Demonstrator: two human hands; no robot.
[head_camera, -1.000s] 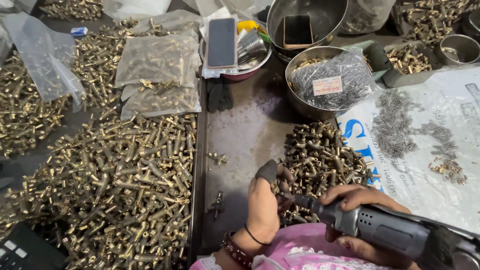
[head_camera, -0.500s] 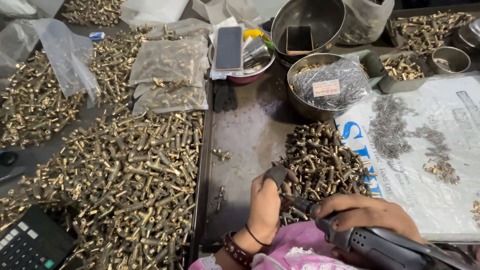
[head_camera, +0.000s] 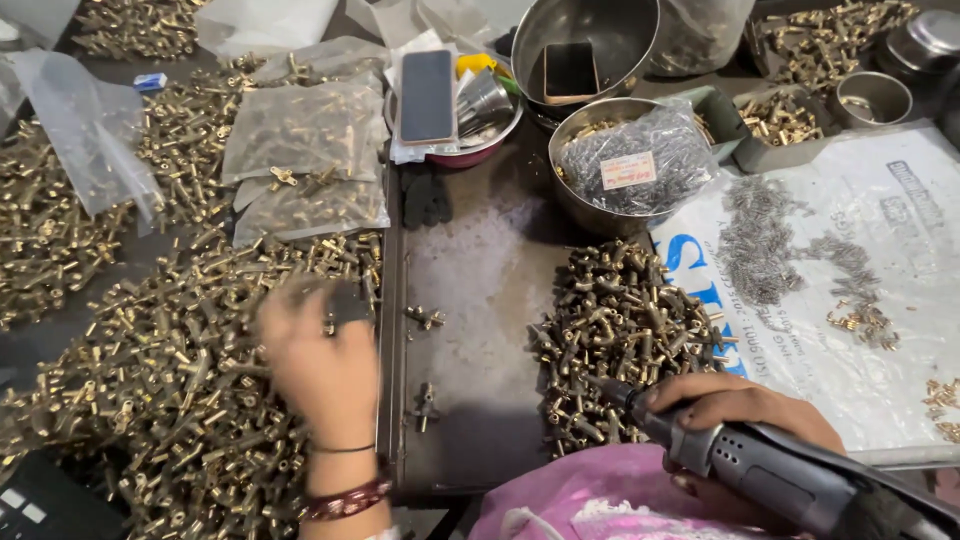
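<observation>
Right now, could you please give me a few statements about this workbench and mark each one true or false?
1. The left hand is over the large pile of brass fittings on the left side of the bench. True.
2. The right hand holds a grey powered hand tool. True.
3. The tool's tip points at the loose silver metal pieces on the white printed sheet. False: it points toward the smaller heap of brass fittings in the middle.
4. The dark flat phone lies in the steel bowl with the clear bag of silver parts. False: it rests across a different, reddish bowl.
</observation>
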